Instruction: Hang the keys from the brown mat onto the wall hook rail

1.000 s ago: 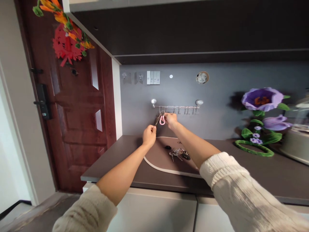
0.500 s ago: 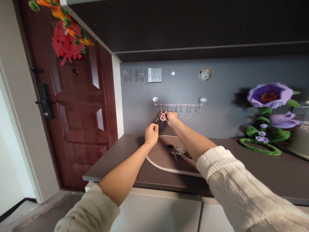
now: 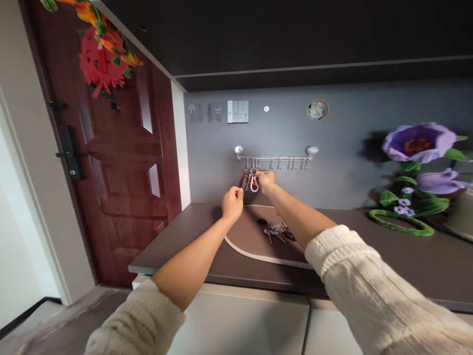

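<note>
My right hand (image 3: 266,182) pinches a bunch of keys (image 3: 248,180) by its metal ring, just below the left part of a clear hook rail (image 3: 281,159). From the ring hangs a pink carabiner-like loop (image 3: 254,184). Lower and to the left, my left hand (image 3: 232,203) is closed at the lower end of a brown piece hanging from the same bunch. Whether the ring touches a hook cannot be made out. On the brown mat (image 3: 247,236) beneath lie more keys (image 3: 274,230) and a small black fob (image 3: 262,222).
A dark shelf (image 3: 295,39) overhangs the counter (image 3: 399,266). Purple fabric flowers (image 3: 419,145) stand at the right. On the left is a reddish-brown door (image 3: 121,197) with a red decoration (image 3: 101,64). Two adhesive hooks (image 3: 217,111) and a switch-like panel (image 3: 238,112) are on the wall.
The key ring and pink loop have shifted slightly right with my right hand, and the loop now hangs lower and more freely. My left hand has barely moved. The view tilts slightly.
</note>
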A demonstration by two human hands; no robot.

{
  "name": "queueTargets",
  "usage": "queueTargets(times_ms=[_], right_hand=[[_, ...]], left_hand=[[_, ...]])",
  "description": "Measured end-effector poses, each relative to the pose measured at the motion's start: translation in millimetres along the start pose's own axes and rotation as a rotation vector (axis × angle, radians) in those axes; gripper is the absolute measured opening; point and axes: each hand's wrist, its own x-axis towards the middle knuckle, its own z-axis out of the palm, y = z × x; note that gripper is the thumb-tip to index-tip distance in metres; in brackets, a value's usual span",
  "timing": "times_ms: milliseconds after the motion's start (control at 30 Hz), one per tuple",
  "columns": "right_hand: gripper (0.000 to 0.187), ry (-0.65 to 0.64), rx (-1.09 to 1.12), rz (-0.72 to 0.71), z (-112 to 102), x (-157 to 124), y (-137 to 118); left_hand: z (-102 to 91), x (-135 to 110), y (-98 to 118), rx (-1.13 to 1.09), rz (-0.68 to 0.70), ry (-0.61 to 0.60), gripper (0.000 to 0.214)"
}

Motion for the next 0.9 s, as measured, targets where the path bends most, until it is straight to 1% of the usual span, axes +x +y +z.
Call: queueTargets(times_ms=[267, 433, 500, 600, 767, 833, 900], right_hand=[[0.013, 0.01, -0.046, -0.055, -5, 7, 6], [0.012, -0.057, -0.034, -0.039, -12, 0, 3], [0.01, -0.062, -0.044, -0.031, -17, -6, -1], [0.008, -0.055, -0.071, -0.024, -27, -19, -8], [0.008, -0.135, -0.087, -0.057, -52, -41, -18], [0.007, -0.177, -0.108, -0.081, -63, -48, -18], [0.005, -0.21, -0.132, -0.1, -74, -54, -16]], left_hand=[[1.0, -1, -3, 0.06, 0.068, -0.032, 0.02], [0.8, -3, -6, 0.083, 0.09, -0.03, 0.021], [0.3, -3, -6, 0.095, 0.086, -0.026, 0.021], [-0.6, -1, -3, 0.083, 0.055, -0.024, 0.021], [0.8, 11, 10, 0.005, -0.015, -0.012, 0.016], [4.6, 15, 16, -0.037, -0.042, -0.03, 0.014], [10.1, 15, 19, -0.088, -0.06, -0.082, 0.013]])
